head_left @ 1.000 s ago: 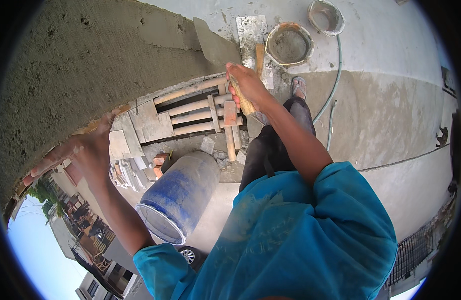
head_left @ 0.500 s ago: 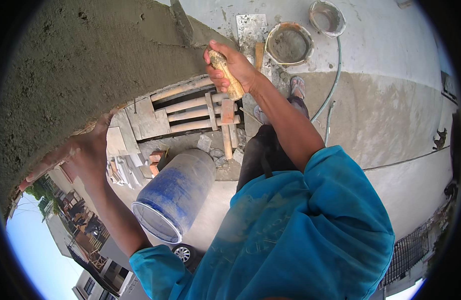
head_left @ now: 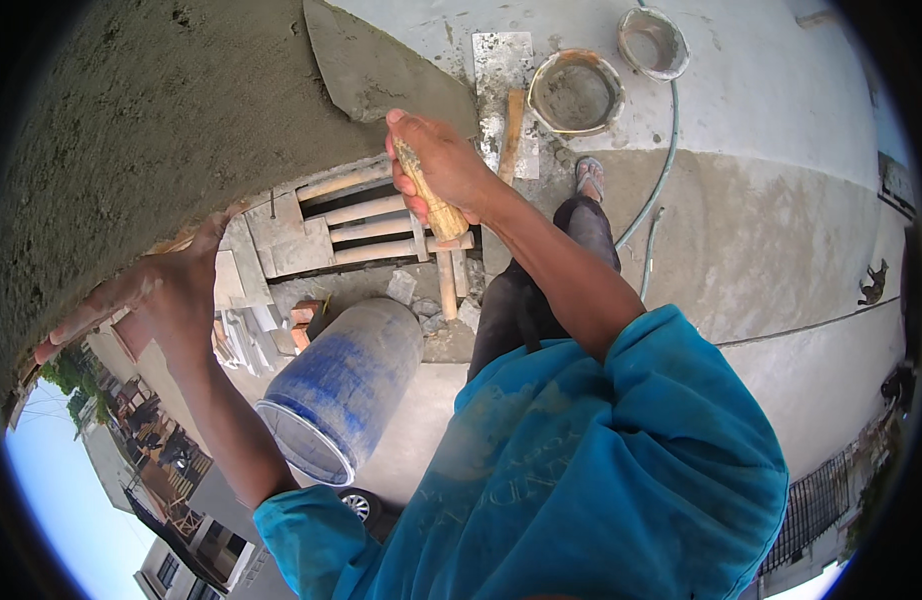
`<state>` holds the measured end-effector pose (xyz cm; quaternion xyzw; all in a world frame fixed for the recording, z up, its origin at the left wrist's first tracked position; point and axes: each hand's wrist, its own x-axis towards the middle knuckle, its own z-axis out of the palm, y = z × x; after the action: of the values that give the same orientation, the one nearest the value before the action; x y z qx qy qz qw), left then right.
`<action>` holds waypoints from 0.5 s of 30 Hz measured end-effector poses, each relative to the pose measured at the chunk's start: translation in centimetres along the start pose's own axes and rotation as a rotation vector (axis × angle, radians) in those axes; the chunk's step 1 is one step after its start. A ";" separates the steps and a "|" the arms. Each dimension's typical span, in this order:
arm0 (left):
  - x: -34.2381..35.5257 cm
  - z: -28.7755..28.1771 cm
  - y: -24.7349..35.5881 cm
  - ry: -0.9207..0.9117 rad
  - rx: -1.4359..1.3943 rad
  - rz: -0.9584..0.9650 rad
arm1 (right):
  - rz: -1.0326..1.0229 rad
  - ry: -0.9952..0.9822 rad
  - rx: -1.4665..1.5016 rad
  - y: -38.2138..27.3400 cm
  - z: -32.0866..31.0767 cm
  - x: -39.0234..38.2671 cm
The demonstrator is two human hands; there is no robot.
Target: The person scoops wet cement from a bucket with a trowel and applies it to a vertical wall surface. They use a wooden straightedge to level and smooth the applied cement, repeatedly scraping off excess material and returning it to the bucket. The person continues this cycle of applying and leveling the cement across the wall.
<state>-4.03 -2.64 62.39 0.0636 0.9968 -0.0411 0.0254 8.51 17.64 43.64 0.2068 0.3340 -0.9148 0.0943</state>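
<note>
My right hand [head_left: 443, 165] is closed around the wooden handle of a trowel [head_left: 436, 208]. Its broad grey blade [head_left: 386, 70] lies against the wet grey mortar surface [head_left: 181, 110] at the upper left, near that surface's right edge. Along the lower edge of the mortar, my left hand [head_left: 161, 295] is spread, thumb apart and fingers stretched out, pressed to the edge. Part of its palm side is hidden, and I cannot make out anything gripped in it.
Below stand a blue drum [head_left: 346, 385], wooden poles [head_left: 366, 230] and stacked boards [head_left: 243, 265]. Two mortar buckets, one nearer [head_left: 578, 92] and one farther [head_left: 653, 45], sit at the upper right beside a spattered board [head_left: 501, 60]. A green hose [head_left: 664, 175] runs along the ground.
The trowel has moved slightly left and down in my right hand, and its blade has turned from nearly edge-on to showing its broad face. My left hand stays at the mortar's edge.
</note>
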 end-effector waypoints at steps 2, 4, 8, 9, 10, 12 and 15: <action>0.2 0.1 -0.6 -0.004 -0.022 0.022 | -0.020 -0.092 0.099 -0.7 0.1 -1.0; -0.2 0.0 -0.9 0.020 -0.035 0.081 | -0.039 -0.137 0.185 0.0 -1.3 -0.8; 0.5 0.9 -1.1 0.134 -0.084 0.302 | 0.134 0.159 0.275 4.3 -7.4 4.3; 0.5 1.1 -0.9 0.084 -0.097 0.260 | 0.165 0.174 0.275 5.4 -8.5 5.4; 0.5 1.1 -0.8 0.037 -0.103 0.212 | 0.202 0.182 0.276 6.1 -8.8 6.2; 0.5 0.7 -0.6 -0.049 -0.074 0.113 | 0.162 0.107 0.289 5.0 -6.5 5.2; -0.7 -0.2 -0.7 -0.026 0.015 0.120 | 0.111 0.024 0.221 1.9 -0.8 1.4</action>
<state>-3.48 -3.41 62.68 0.1228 0.9905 -0.0478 0.0404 8.07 16.63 41.34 0.2450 0.2205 -0.9368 0.1174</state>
